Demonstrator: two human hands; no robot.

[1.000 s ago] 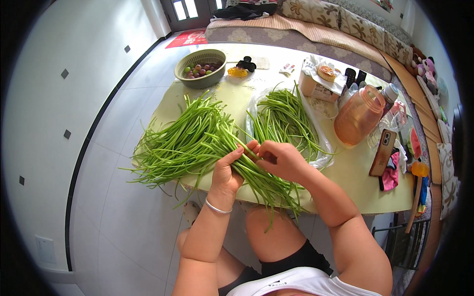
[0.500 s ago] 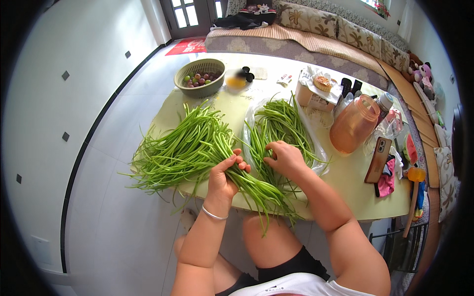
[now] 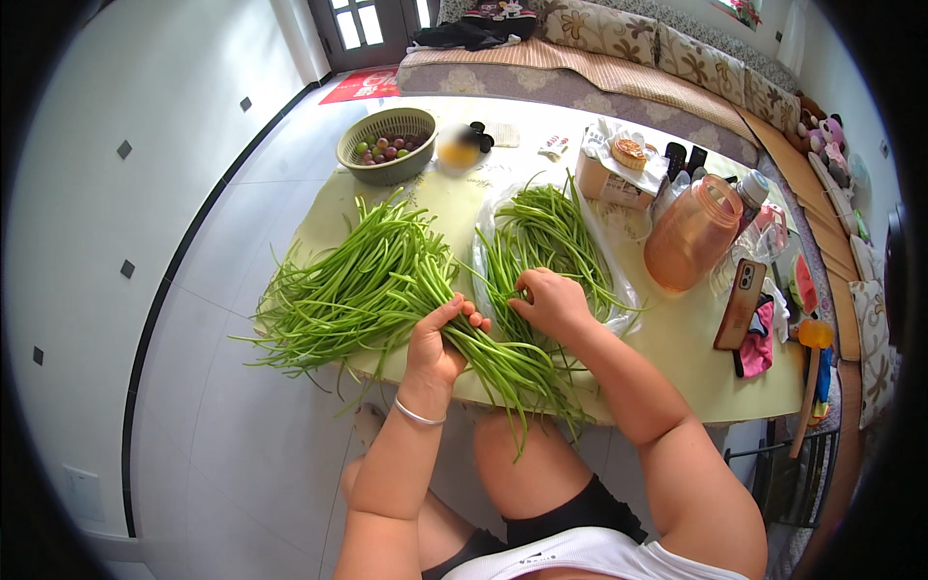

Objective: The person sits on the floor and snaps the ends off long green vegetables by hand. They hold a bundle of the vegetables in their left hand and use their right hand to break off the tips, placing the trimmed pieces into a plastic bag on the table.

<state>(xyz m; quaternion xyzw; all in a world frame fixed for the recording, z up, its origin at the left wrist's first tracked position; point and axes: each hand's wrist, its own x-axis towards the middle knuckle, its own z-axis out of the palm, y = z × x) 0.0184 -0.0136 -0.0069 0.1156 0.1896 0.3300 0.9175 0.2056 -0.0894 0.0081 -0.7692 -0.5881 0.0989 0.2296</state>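
- Head view: a bundle of long green stems (image 3: 503, 367) lies aslant, just to the left of and nearer the person than the clear plastic bag (image 3: 626, 298); its lower ends droop past the table's near edge.
- Left hand (image 3: 440, 343), a pale bracelet (image 3: 420, 414) at its wrist, is closed around that bundle, thumb on top, to the near left of the bag.
- Right hand (image 3: 553, 302) is over the near part of the bag, fingers curled and narrow, close to the stems there; whether it pinches one, I cannot tell.
- More green stems (image 3: 556, 227) lie loosely in the bag.
- Left of the bag, a wide heap of stems (image 3: 348, 290) spreads over the pale table (image 3: 706, 387).
- Beyond the bag and to its left stands a grey-green basket (image 3: 372, 174) holding grapes (image 3: 389, 151).
- Just past the bag's far right corner is a box (image 3: 609, 184) topped by a round pastry (image 3: 628, 153).
- Right of the bag stands an orange-pink jug (image 3: 686, 242); farther right, a phone (image 3: 739, 304) overlaps a pink cloth (image 3: 756, 356).
- Well beyond the bag is a couch (image 3: 541, 82).
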